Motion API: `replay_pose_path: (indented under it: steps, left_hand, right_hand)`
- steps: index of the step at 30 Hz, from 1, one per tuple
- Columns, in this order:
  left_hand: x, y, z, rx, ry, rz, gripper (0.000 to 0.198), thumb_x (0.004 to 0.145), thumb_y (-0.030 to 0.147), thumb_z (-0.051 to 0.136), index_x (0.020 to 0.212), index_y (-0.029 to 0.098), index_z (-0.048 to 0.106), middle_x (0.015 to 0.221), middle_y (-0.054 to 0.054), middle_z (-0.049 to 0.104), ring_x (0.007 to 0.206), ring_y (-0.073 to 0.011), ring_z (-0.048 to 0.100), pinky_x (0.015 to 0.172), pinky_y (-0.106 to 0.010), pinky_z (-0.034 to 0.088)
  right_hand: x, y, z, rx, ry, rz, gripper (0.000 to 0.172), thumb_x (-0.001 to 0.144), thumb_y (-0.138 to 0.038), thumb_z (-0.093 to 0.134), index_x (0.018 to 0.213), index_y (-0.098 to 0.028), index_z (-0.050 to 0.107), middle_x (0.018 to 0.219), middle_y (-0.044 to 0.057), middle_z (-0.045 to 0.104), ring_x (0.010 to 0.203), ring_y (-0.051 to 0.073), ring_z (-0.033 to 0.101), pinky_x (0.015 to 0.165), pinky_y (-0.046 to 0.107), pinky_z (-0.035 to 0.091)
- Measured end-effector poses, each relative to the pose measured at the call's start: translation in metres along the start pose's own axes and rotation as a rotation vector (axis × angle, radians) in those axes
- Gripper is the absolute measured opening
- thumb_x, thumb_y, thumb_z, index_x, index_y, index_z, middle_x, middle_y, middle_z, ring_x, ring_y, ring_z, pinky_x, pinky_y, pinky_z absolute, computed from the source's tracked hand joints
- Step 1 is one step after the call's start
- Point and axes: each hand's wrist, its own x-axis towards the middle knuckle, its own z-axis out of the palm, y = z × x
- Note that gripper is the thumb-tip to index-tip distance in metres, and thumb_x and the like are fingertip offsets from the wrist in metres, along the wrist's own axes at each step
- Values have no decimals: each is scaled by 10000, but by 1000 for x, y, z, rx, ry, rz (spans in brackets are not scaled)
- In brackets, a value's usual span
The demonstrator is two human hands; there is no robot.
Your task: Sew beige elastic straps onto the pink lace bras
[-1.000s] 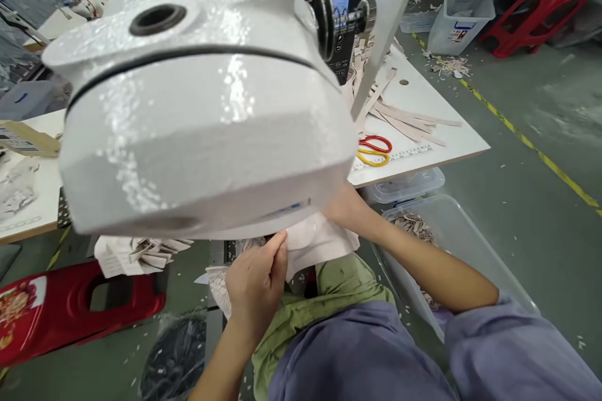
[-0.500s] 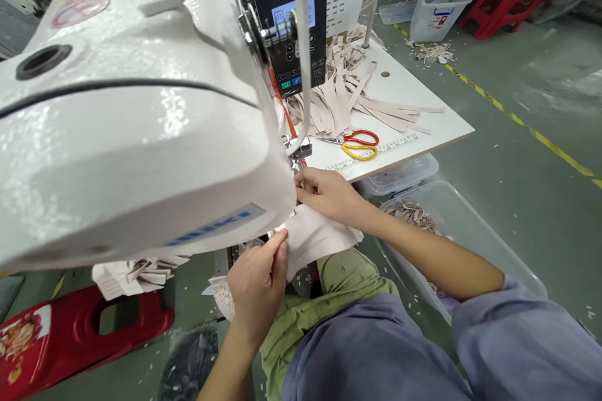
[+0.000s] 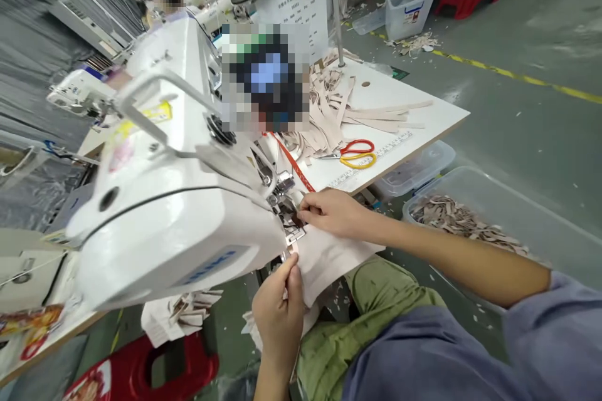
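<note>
A white sewing machine [image 3: 188,225] fills the left and middle of the head view. Pale pink fabric [image 3: 329,257] runs from its needle area down over the lap. My left hand [image 3: 279,301] pinches the fabric's edge between thumb and forefinger, just in front of the metal presser foot area [image 3: 295,236]. Beside the needle, my right hand [image 3: 324,210] has its fingers curled closed at the fabric's upper part; its fingertips are partly hidden by the machine parts. A red strip [image 3: 296,163] hangs down behind the needle area.
Scissors with red and yellow handles [image 3: 357,153] lie on the white table [image 3: 423,109] near a pile of beige strips [image 3: 329,106]. Right and below stands a clear bin [image 3: 484,185] of scraps. A red stool [image 3: 164,363] is at lower left. A blurred-out control panel [image 3: 268,75] rises behind.
The head view has shifted, so more of the machine and the room behind shows. Both hands stay on the fabric close to the needle area.
</note>
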Motion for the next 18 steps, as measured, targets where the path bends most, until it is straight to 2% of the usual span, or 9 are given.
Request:
replay_pose_path:
  steps: [3, 6, 11, 13, 15, 16, 17, 18]
  left_hand:
    - [5, 8, -6, -83, -44, -78, 261, 948, 249, 520, 973, 144, 758, 926, -78, 797, 804, -187, 763, 703, -214, 579]
    - [5, 15, -8, -171, -76, -119, 263, 931, 251, 526, 952, 155, 770, 904, -67, 800, 797, -183, 765, 692, -204, 583]
    - [-6, 26, -16, -317, -144, -249, 267, 906, 294, 540, 954, 202, 786, 893, -63, 800, 794, -192, 758, 704, -236, 583]
    - [-18, 25, -26, -423, -192, -335, 269, 875, 383, 580, 833, 232, 798, 826, -66, 797, 757, -210, 748, 699, -264, 585]
    - [-36, 16, -37, -550, -203, -460, 301, 785, 504, 667, 672, 247, 775, 736, -70, 781, 694, -225, 726, 680, -288, 583]
    - [-47, 9, -40, -615, -197, -544, 324, 713, 551, 722, 624, 242, 758, 703, -71, 771, 660, -228, 712, 667, -298, 580]
    - [-59, 0, -41, -651, -164, -690, 355, 670, 577, 750, 649, 223, 761, 713, -77, 770, 667, -235, 707, 665, -306, 577]
    - [-70, -10, -39, -657, -86, -863, 418, 632, 621, 760, 675, 206, 760, 707, -77, 765, 638, -230, 694, 603, -294, 560]
  right_hand:
    - [-12, 7, 5, 128, -3, 32, 194, 904, -346, 571, 844, -181, 653, 659, -22, 567, 594, 111, 466, 557, 232, 310]
    - [-30, 8, 3, 258, -66, 78, 241, 912, -397, 541, 880, -176, 630, 705, -17, 570, 605, 110, 466, 567, 233, 348]
    - [-54, 12, -1, 292, -81, 73, 275, 929, -433, 516, 900, -182, 625, 670, -27, 523, 581, 111, 439, 539, 231, 344]
    - [-62, 32, 1, 238, -101, 51, 273, 939, -435, 505, 956, -192, 627, 760, 7, 598, 655, 137, 520, 611, 253, 419]
    - [-70, 66, 6, 89, -157, 9, 286, 938, -420, 500, 1083, -201, 614, 1030, 91, 666, 930, 213, 610, 828, 345, 479]
    - [-74, 86, 9, -28, -199, 1, 326, 925, -414, 509, 1149, -195, 599, 1186, 140, 639, 1113, 264, 577, 949, 409, 448]
    - [-79, 106, 12, -153, -282, 35, 413, 910, -420, 518, 1249, -187, 559, 1335, 178, 569, 1255, 302, 499, 1029, 457, 398]
    - [-83, 125, 14, -206, -331, 70, 507, 867, -423, 575, 1293, -151, 542, 1381, 222, 531, 1294, 346, 464, 1046, 493, 378]
